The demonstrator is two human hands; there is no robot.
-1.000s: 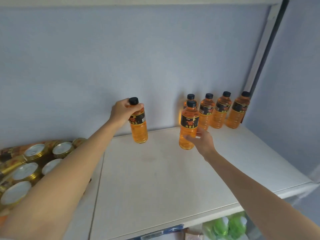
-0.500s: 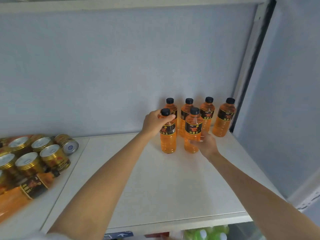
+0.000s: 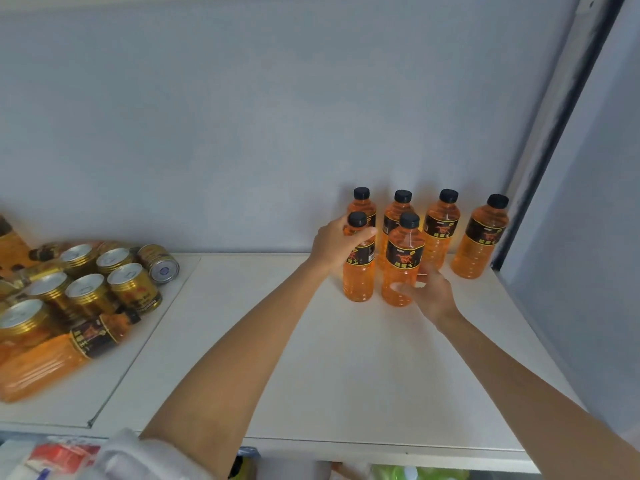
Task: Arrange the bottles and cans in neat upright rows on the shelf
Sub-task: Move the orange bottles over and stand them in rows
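Setting two bottles into a second row on the shelf point(image 3: 346, 375).
Left hand point(image 3: 334, 245) wrapped around one bottle point(image 3: 358, 277); right hand point(image 3: 431, 294) loosely cupping another point(image 3: 401, 268) at 3 o'clock. Next: nudge flush, release.

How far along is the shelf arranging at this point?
Done: four bottles stand upright in a back row against the wall. In hand: the left hand grips one bottle and the right hand another bottle, both upright, starting a front row. Left: the cans are still clustered at the left, one can on its side, and a lying bottle waits.
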